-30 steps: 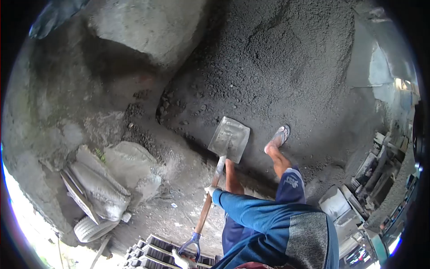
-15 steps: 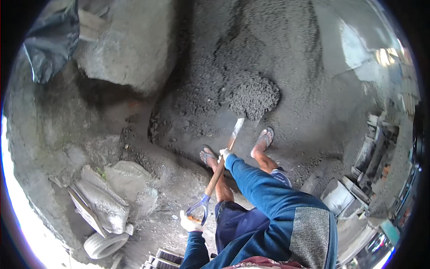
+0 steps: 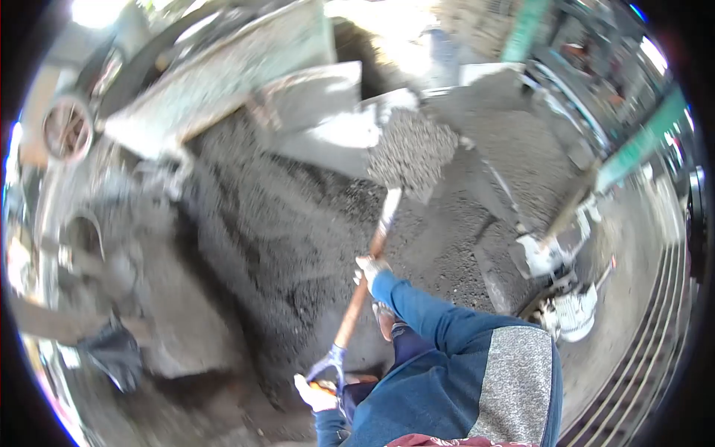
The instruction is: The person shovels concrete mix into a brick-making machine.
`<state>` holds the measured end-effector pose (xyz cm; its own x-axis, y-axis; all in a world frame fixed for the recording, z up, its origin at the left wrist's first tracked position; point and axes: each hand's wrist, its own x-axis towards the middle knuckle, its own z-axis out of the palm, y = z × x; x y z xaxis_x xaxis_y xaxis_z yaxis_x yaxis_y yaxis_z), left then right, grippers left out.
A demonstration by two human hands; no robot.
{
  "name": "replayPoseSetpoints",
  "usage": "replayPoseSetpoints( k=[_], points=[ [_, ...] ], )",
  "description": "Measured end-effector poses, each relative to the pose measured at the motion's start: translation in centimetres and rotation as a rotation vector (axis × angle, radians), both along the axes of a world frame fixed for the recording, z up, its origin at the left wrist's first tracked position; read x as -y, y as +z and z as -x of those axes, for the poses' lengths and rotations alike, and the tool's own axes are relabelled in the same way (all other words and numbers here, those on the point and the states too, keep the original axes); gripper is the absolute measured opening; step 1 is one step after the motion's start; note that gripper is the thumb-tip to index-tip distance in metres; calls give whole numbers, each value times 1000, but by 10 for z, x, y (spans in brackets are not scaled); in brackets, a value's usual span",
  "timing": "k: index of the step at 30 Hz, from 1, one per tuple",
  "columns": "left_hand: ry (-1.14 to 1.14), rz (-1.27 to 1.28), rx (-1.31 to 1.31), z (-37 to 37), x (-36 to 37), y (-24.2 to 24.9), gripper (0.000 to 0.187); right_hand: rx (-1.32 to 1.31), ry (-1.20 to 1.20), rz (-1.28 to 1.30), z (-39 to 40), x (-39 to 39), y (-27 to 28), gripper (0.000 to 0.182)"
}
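Observation:
I hold a shovel (image 3: 351, 319) with a wooden shaft and a purple-blue D-shaped handle. My left hand (image 3: 316, 395), in a pale glove, is closed round the handle's grip. Farther up the shaft, my right hand (image 3: 372, 270), also gloved, is wrapped around the wood. A heap of wet-looking grey gravelly mix (image 3: 414, 153) covers most of the blade, out in front of me. Beneath and around it spreads dark grey loose material (image 3: 261, 216). The ground is blurred by motion.
A long pale-green trough-like panel (image 3: 246, 67) stands at the upper left, near a spoked wheel (image 3: 68, 128). A green post (image 3: 640, 141) leans at the right. A white motor-like machine (image 3: 570, 311) sits lower right, beside metal bars (image 3: 633, 357). A concrete block (image 3: 179, 298) is at left.
My view and body have turned to the right, bringing the panel, machine and green posts into sight. The loaded shovel has swung along, still in both hands, its heap still on the blade.

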<state>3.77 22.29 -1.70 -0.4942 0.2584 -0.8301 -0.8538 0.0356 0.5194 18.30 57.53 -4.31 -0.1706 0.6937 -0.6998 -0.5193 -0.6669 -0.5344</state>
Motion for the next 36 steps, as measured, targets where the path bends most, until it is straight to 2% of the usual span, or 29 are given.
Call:
replayPoseSetpoints(
  k=[1, 2, 3, 4, 5, 6, 7, 8, 9, 10, 11, 12, 14, 16, 17, 18, 19, 20, 21, 22, 24, 27, 30, 31, 32, 33, 34, 36],
  points=[
    [70, -94, -130, 13, -51, 11, 48, 42, -68, -26, -2, -38, 50, 30],
    [-102, -281, -211, 56, -67, -26, 45, -16, -107, -78, -11, -73, 89, 28],
    [-114, -304, -302, 32, -137, 88, 42, -96, -169, -122, -20, -112, 116, 25],
    [-143, -386, -505, 40, -185, 120, 41, -212, -222, -210, -32, -136, 161, 20],
    [-324, -502, -497, 39, -207, 161, 41, -293, -247, -332, -45, -168, 186, 16],
    [-260, -529, -475, 39, -251, 194, 40, -384, -314, -491, -61, -199, 216, 17],
    [-369, -736, -788, 31, -282, 222, 36, -486, -235, -646, -82, -224, 245, 17],
    [-467, -807, -980, 17, -301, 254, 31, -394, -396, -651, -105, -241, 270, 16],
    [-541, -888, -1173, 5, -320, 289, 26, -554, -342, -750, -132, -248, 289, 16],
    [-549, -785, -1258, -17, -329, 317, 25, -667, -410, -760, -160, -254, 302, 16],
    [-573, -1029, -1644, -26, -353, 334, 25, -782, -476, -772, -185, -259, 311, 17],
    [-566, -1279, -2029, -33, -372, 349, 27, -897, -409, -824, -214, -263, 305, 18],
    [-883, -1464, -2293, -58, -369, 384, 30, -826, -514, -843, -248, -236, 304, 20],
    [-1004, -1563, -2361, -78, -361, 364, 39, -620, -502, -957, -265, -203, 283, 21],
    [-1316, -1508, -2403, -79, -352, 351, 40, -536, -485, -935, -269, -190, 263, 24],
    [-1287, -1560, -2346, -88, -346, 322, 42, -423, -514, -827, -262, -168, 253, 22],
    [-1454, -1463, -2289, -90, -339, 288, 41, -422, -574, -637, -251, -138, 252, 17],
    [-1693, -1309, -2299, -88, -336, 246, 39, -373, -583, -560, -244, -126, 236, 16],
    [-1756, -1275, -2257, -83, -332, 205, 38, -325, -592, -481, -236, -118, 218, 16],
    [-1765, -1214, -2273, -77, -329, 185, 34, -216, -604, -481, -226, -112, 206, 15],
    [-1856, -1218, -2179, -57, -319, 142, 41, 2, -629, -475, -205, -103, 193, 18],
    [-2105, -1114, -1923, -32, -305, 167, 34, 124, -658, -588, -169, -74, 209, 24],
    [-2026, -918, -797, -9, -318, 112, 26, 329, -614, -669, -147, -52, 210, 25],
    [-1988, -831, -695, -9, -328, 133, 19, 386, -560, -726, -149, -41, 208, 25],
    [-1901, -887, -618, -15, -338, 146, 17, 422, -521, -719, -152, -27, 213, 25],
    [-1878, -1019, -810, -22, -355, 163, 17, 457, -482, -711, -156, -11, 219, 26],
    [-1813, -1071, -811, -37, -364, 187, 16, 492, -437, -700, -159, 6, 226, 26],
    [-1736, -1190, -649, -81, -387, 212, 24, 585, -282, -671, -159, 37, 238, 38]
  ],
)
